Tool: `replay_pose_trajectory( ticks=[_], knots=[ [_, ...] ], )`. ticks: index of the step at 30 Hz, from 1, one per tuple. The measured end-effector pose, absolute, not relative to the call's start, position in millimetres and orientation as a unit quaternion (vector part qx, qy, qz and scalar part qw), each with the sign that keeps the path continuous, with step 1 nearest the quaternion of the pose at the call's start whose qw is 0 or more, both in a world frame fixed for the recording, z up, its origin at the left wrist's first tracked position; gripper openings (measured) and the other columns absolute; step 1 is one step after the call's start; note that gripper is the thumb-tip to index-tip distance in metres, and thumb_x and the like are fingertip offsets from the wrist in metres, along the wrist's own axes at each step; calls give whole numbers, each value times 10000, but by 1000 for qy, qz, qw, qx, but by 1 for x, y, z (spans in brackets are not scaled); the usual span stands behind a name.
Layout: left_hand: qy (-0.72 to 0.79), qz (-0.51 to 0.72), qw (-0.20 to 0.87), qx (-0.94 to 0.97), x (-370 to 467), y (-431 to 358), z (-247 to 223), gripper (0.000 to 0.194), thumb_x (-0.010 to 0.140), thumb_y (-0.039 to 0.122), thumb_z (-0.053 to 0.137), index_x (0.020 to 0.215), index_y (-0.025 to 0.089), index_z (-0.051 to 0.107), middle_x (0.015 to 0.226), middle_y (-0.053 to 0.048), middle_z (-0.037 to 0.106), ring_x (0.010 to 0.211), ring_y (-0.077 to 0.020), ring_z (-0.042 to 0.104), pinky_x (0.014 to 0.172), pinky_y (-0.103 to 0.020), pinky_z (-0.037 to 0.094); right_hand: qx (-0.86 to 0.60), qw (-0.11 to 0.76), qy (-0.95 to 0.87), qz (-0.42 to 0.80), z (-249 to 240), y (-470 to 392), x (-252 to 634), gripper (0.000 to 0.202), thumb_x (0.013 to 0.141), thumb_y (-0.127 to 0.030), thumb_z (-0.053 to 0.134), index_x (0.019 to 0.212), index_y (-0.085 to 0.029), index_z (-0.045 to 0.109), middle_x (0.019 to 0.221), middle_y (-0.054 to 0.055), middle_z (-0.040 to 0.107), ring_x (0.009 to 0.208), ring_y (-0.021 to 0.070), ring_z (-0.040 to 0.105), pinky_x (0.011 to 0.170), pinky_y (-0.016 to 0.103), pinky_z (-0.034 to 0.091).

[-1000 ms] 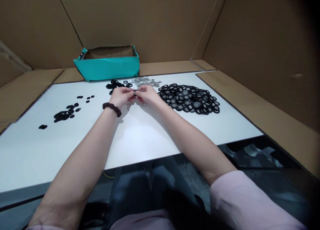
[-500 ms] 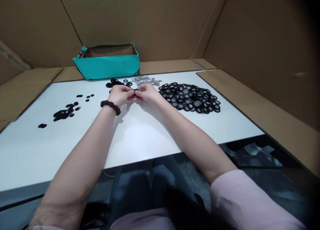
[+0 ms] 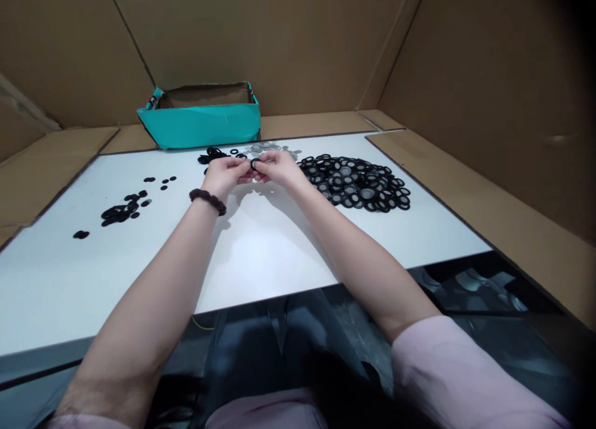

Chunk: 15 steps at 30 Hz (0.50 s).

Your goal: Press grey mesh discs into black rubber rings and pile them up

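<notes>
Between my two hands, above the white table (image 3: 261, 255), is a small black ring (image 3: 254, 164), its face partly covered by fingertips. My left hand (image 3: 226, 174) pinches it from the left, and my right hand (image 3: 278, 170) grips it from the right with thumb and fingers closed. Right of my hands lies a large pile of black rings with grey centres (image 3: 358, 184). Behind my hands are a heap of black rings (image 3: 214, 156) and scattered grey discs (image 3: 272, 148), both partly hidden by my hands.
A turquoise box (image 3: 202, 126) stands at the table's back edge. On the left lie a small group of black discs (image 3: 120, 213) and a few stray ones (image 3: 81, 234). Cardboard walls (image 3: 279, 50) surround the table at the back and sides.
The black ring has turned so more of its round face shows between my fingertips. My right fingers have shifted slightly up and right; both hands stay close together.
</notes>
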<state>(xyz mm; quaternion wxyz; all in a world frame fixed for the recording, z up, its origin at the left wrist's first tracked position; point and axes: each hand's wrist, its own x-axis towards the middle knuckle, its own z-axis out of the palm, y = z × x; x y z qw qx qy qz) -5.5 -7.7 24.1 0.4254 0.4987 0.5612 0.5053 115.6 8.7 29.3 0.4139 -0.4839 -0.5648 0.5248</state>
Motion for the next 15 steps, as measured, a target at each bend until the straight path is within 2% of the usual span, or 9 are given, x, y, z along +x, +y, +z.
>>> replay_pose_trajectory(
  ticks=[6, 11, 15],
  knots=[
    [577, 491, 391, 523, -9, -7, 24, 79, 704, 135, 639, 770, 91, 645, 655, -32, 660, 702, -153, 665, 747, -314, 551, -479, 402, -555, 549, 31, 7, 114, 276, 841, -27, 531, 594, -138, 476, 465, -19, 549, 435, 49, 534, 515, 161, 504],
    [587, 484, 383, 524, -8, -7, 25, 65, 692, 118, 641, 747, 86, 632, 709, -58, 669, 718, -169, 671, 765, -352, 547, -487, 402, -571, 525, 29, 7, 111, 274, 803, -39, 581, 575, -143, 469, 497, 2, 569, 433, 66, 534, 502, 192, 496],
    [595, 490, 406, 492, -5, -6, 24, 13, 719, 91, 607, 708, 85, 607, 669, -54, 650, 692, -158, 668, 771, -348, 544, -496, 402, -601, 481, 23, 11, 111, 231, 793, -75, 598, 615, -157, 475, 491, -10, 554, 458, 94, 559, 516, 215, 494]
  ],
)
